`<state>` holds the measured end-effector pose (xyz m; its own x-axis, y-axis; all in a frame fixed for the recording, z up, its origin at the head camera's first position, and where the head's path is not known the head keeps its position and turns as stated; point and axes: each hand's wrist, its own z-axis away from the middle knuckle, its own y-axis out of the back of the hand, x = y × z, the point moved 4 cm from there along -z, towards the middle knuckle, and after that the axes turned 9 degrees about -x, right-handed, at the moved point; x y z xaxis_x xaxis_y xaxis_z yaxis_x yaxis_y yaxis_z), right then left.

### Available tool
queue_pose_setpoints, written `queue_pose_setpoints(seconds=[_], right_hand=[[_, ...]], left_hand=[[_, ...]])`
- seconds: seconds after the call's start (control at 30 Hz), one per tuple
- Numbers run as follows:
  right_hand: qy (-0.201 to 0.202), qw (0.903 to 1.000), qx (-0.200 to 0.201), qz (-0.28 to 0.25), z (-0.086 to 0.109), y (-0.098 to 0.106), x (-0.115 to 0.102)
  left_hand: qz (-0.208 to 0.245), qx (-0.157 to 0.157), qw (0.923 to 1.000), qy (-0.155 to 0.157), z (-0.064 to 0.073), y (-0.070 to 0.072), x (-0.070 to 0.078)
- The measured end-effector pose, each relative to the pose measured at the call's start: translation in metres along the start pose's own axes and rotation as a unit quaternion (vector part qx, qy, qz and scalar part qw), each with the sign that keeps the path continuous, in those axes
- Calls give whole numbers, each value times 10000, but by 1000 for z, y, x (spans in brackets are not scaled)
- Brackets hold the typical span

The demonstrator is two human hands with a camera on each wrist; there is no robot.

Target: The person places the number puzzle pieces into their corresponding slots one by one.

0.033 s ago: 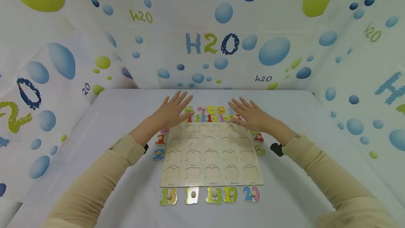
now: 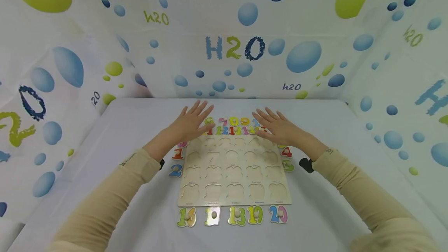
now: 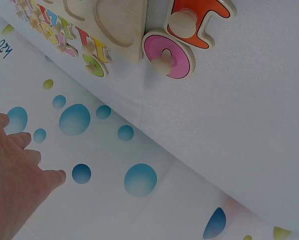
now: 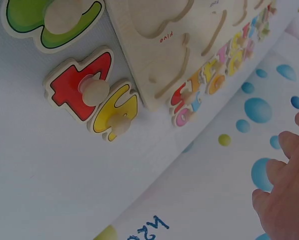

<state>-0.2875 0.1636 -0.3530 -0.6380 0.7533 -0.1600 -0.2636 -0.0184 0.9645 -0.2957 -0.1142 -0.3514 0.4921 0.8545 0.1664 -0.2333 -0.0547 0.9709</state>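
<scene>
My left hand point(image 2: 189, 124) hovers with fingers spread near the far left corner of a wooden number puzzle board point(image 2: 287, 189). Over the far right corner, my right hand point(image 2: 280, 128) is held the same way, its fingers extended. Neither hand holds anything. The board's shaped recesses hold no pieces. Two rows of number pieces, among them a yellow 8 point(image 2: 233, 121), lie behind the board and are partly covered by the hands. In the left wrist view a pink 0 point(image 3: 179, 55) lies by a board corner; the right wrist view shows a red 4 point(image 4: 72, 89) and a yellow 5 point(image 4: 103, 121).
Along the near edge lie several knobbed pieces, including a 16 point(image 2: 182, 217), a 19 point(image 2: 259, 211) and a 20 point(image 2: 284, 214). A blue 2 point(image 2: 174, 173) and an orange 1 point(image 2: 177, 158) sit left of the board, a green 3 point(image 2: 290, 167) right of it. Printed curtains surround the white table point(image 2: 140, 213).
</scene>
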Motion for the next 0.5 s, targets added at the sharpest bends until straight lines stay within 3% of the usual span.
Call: queue_pose_setpoints(seconds=[0.5], right_hand=[[-17,9999,-42,-107,-7,-4,0]], left_hand=[[-9,4,10000,33,0,-3,0]])
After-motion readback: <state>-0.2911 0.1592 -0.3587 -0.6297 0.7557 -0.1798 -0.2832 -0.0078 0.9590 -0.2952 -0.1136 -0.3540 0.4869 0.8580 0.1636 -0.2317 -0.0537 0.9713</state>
